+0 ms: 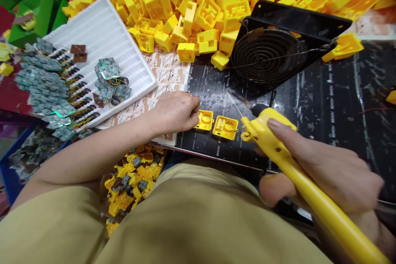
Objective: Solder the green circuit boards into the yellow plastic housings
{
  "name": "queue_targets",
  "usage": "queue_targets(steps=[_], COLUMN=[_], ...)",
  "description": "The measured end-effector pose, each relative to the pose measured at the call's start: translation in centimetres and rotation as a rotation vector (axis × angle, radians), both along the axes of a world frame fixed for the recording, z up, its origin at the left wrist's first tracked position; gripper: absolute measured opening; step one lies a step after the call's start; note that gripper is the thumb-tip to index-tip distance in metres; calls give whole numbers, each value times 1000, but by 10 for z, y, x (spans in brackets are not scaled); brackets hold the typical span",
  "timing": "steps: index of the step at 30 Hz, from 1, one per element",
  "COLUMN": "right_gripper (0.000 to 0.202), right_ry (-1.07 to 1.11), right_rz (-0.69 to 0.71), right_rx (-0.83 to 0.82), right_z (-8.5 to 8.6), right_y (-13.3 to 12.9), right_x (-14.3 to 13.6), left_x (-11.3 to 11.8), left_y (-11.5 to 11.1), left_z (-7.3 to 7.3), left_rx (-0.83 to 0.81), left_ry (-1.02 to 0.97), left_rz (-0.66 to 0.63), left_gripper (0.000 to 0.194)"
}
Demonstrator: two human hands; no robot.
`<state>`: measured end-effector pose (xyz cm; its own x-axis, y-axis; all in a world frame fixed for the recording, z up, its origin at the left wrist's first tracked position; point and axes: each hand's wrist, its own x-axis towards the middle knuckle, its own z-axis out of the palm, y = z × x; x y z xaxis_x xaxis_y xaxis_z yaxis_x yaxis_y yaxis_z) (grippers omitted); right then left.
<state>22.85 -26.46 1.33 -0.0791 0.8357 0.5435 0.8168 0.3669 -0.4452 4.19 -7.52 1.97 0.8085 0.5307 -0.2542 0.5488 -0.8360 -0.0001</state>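
Observation:
My left hand (177,111) is closed at the left end of a small yellow casing (205,120) on the black work surface; its fingertips are partly hidden. Beside that casing lies a second open yellow casing (225,127), with a round grille inside. In my right hand (331,169) is a yellow hot-glue gun (278,144), gripped with the thumb on top. The gun's front end points left, just right of the second casing. A thin metal rod and a dark nozzle show beyond its front.
A black fan (266,55) stands behind the casings, before a heap of yellow casings (185,4). At left, a white foam tray (136,62) carries circuit boards with wires. A pile of filled casings (133,181) lies below the table edge.

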Motion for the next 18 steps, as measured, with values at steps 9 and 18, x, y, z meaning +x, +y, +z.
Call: queue_targets(steps=[9, 18], right_gripper=[13, 38], right_ry=[59, -58], right_rz=[90, 168], right_rx=[-4, -68], right_z=[-23, -43], right_y=[36, 68], right_x=[-24, -32], left_x=[-37, -81], left_y=[14, -12], left_z=[13, -29], left_rx=[-169, -190], left_ry=[-519, -630], left_rz=[185, 49], left_gripper=[36, 18])
